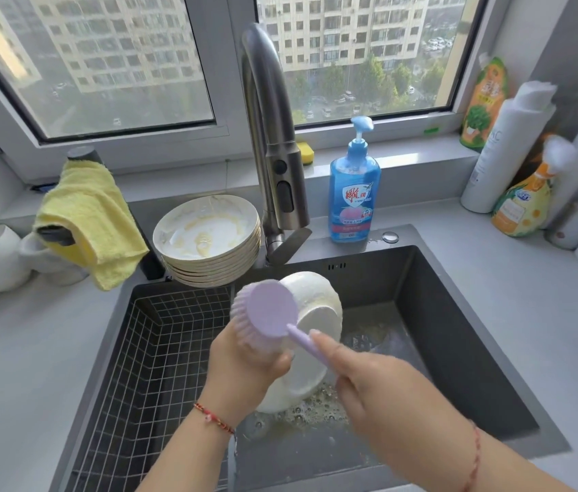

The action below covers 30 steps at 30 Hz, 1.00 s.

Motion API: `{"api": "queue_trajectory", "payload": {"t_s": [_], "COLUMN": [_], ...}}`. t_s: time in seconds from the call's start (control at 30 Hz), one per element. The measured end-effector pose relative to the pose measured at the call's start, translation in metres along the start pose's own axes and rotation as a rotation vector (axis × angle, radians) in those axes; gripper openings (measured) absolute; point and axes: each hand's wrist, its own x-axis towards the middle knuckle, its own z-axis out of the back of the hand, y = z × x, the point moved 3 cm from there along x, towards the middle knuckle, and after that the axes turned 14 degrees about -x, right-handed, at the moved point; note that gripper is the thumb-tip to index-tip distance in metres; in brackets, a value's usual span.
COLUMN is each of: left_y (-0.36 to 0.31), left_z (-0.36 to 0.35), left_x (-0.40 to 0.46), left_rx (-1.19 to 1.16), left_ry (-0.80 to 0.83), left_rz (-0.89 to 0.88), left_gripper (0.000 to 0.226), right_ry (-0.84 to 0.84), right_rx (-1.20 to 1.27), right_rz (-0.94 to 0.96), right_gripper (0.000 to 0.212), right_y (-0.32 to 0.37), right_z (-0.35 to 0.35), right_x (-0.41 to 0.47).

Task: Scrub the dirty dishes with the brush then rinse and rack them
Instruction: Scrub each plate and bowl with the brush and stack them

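Your right hand (369,381) curls round the lilac brush (269,314) handle, its round head pressed on a white bowl (315,314). Your left hand (241,363) grips that tilted bowl over the dark sink (457,314), sudsy water below. Beyond your fingers, smeared plates (209,239) are stacked.

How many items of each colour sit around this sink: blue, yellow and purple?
Blue: 1, the dish soap pump bottle
Yellow: 2, the yellow cloth and the yellow sponge
Purple: 1, the scrub brush, gripped by the right hand
Total: 4
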Motion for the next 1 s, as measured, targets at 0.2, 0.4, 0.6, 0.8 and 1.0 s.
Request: {"api": "queue_trajectory", "payload": {"t_s": [0.2,0.4,0.6,0.8,1.0], "left_y": [-0.006,-0.002,0.007,0.001,-0.008], "left_z": [0.014,0.017,0.013,0.013,0.031], "left_x": [-0.004,-0.008,-0.007,-0.005,-0.005], "left_rx": [0.117,0.102,0.146,0.206,0.096], "left_ry": [0.021,0.057,0.026,0.079,0.007], "left_rz": [-0.11,-0.105,-0.084,-0.131,-0.128], "left_gripper": [0.039,0.04,0.044,0.046,0.04], "right_ry": [0.018,0.037,0.002,-0.006,-0.027], "right_rx": [0.328,0.454,0.103,0.065,0.177], "right_rz": [-0.385,-0.42,-0.006,-0.019,-0.295], "right_gripper": [0.036,0.033,0.064,0.066,0.037], "right_y": [-0.08,-0.082,-0.003,0.008,-0.052], "right_z": [-0.011,-0.02,0.007,0.006,-0.01], "right_x": [0.024,0.018,0.004,0.003,0.024]}}
